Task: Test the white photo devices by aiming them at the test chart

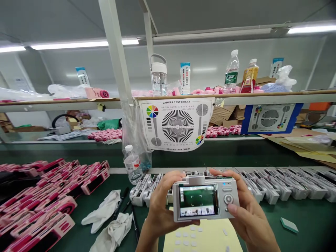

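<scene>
A silver digital camera (207,199) is held up over the bench, its lit screen (198,200) turned toward me. The screen shows a green surface, focus brackets and a row of pale shapes. My left hand (161,206) grips the camera's left end, fingers above and below it. Around the right end wraps my right hand (244,206), with the thumb on the buttons below the round control pad. Beneath the camera lies a yellow sheet (207,236) bearing small pale pieces. Behind it stand silver camera bodies (275,183) in a row.
Many pink cameras (47,196) fill the left side. White gloves (112,231) and dark pens lie nearby. A water bottle (132,166) stands at the bench's back. A camera test chart (177,126) hangs from the shelf (225,98). At right is a small green-and-white block (289,225).
</scene>
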### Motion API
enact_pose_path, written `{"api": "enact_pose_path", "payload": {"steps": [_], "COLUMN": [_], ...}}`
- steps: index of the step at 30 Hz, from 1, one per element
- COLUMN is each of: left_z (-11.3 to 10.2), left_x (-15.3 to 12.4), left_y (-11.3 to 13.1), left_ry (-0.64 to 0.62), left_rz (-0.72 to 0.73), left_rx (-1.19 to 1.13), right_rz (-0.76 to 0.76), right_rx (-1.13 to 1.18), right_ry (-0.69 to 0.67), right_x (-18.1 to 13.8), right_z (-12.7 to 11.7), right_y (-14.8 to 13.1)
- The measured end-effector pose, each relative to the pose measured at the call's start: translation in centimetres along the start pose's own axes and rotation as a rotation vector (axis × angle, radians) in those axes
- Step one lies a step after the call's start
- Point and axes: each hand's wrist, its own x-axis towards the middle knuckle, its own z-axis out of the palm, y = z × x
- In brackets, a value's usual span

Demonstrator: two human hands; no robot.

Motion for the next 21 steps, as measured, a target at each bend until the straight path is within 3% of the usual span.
{"api": "enact_pose_path", "payload": {"steps": [21], "left_z": [0.21], "left_x": [0.27], "left_y": [1.06], "left_ry": [-0.029], "left_rz": [0.023], "left_rx": [0.151], "right_rz": [0.066], "right_rx": [-0.085], "right_ry": [0.087], "right_x": [0.04], "right_z": [-0.13], "right_y": [-0.49]}}
